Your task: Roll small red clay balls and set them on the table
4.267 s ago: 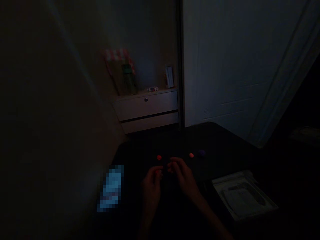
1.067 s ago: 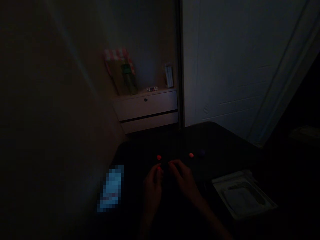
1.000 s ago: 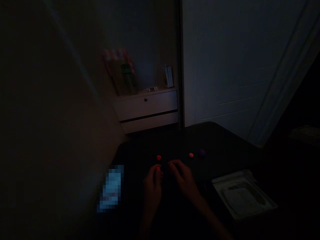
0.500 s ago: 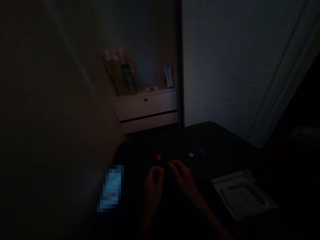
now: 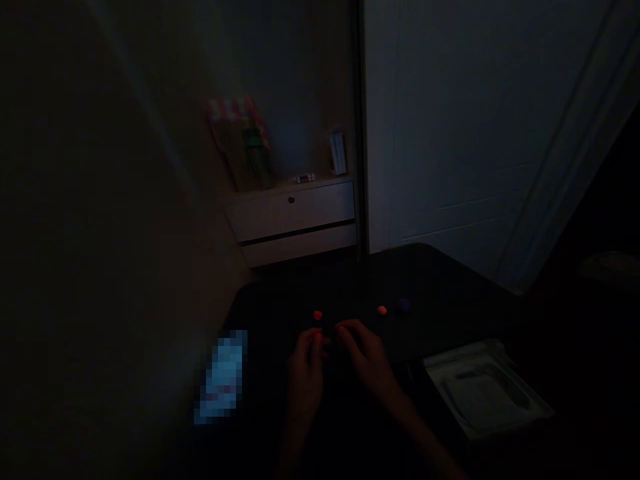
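The room is very dark. My left hand (image 5: 306,365) is closed over the dark table, with a small red lump (image 5: 318,335) between thumb and fingers. Just to its right, my right hand (image 5: 369,353) is pinched, its fingertips pointing toward the left hand; what they hold, if anything, is too dark to make out. Beyond the left hand lies another red piece (image 5: 317,315). A pinkish-orange ball (image 5: 382,311) and a dark purple ball (image 5: 403,306) lie side by side past the right hand.
The black table (image 5: 280,293) reaches toward a white drawer unit (image 5: 295,217). On the right is a pale plastic-looking packet (image 5: 487,393); at left glows a blurred bright screen-like patch (image 5: 223,377). A bottle with a green top (image 5: 255,143) and books (image 5: 338,152) stand on the shelf.
The left hand's fingers have shifted around the red lump, which now sits slightly higher in the pinch. My right hand and the pieces on the table stay in place.
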The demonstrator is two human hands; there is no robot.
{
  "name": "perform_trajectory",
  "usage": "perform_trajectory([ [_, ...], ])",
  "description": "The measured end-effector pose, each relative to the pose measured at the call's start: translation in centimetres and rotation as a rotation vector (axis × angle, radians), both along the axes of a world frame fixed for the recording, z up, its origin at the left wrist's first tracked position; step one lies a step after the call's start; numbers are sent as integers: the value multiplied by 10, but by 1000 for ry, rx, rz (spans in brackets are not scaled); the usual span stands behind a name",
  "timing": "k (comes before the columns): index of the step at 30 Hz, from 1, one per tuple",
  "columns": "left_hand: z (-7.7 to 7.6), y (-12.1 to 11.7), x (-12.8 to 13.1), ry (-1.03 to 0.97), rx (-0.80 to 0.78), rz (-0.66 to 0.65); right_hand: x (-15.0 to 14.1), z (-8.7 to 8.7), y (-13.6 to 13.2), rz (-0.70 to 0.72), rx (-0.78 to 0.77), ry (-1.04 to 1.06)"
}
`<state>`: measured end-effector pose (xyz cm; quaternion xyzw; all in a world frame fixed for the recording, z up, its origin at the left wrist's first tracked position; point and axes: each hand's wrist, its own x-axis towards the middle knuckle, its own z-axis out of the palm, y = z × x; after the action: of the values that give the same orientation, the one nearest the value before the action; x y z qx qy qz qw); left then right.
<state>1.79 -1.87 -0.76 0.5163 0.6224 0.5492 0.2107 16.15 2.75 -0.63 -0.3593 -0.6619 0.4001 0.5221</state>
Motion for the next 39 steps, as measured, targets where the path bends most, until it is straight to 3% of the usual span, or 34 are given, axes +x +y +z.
perform_trajectory([
  [12, 0, 0, 0, -1, -63, 6, 1, -2, 1, 4, 13, -11],
  [31, 1, 0, -1, 8, 1, 10, 1, 1, -1, 9, 11, -6],
  [39, 3, -1, 2, 99, -54, 35, 1, -1, 0, -6, 16, 2],
])
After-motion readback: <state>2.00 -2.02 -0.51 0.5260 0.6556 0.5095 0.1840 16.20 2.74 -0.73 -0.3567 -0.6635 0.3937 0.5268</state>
